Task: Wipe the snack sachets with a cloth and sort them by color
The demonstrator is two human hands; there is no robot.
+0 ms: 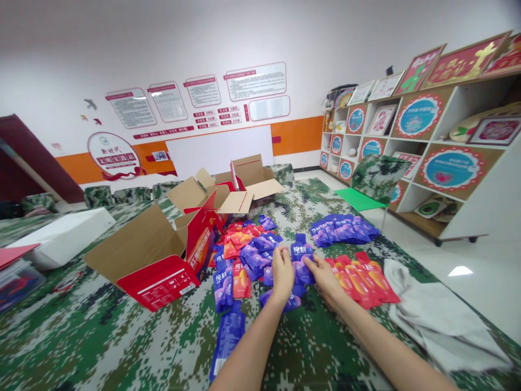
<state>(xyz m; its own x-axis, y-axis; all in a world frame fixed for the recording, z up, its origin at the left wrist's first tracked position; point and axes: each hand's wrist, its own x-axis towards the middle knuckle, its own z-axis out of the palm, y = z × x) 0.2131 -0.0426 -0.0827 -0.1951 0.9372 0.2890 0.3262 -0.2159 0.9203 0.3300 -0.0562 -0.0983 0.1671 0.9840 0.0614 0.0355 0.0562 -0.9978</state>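
A purple pouch (302, 250) with white lettering and a capped spout stands upright between my hands. My right hand (325, 277) pinches its lower right edge. My left hand (284, 274) is closed at its left edge, the fingertips partly hidden. Left of my hands is a loose heap of purple pouches (257, 255) and red pouches (241, 279). Another purple pouch (285, 301) lies below my hands, partly covered. To the right, several red pouches (362, 279) overlap in a row, and behind them is a row of purple pouches (344, 229).
Open red cartons (163, 282) with raised flaps stand left of the heap. A lone purple pouch (228, 339) lies near my left forearm. A white cloth (439, 320) is at the right edge of the camouflage-covered table (134, 347). A white box (65, 236) sits far left.
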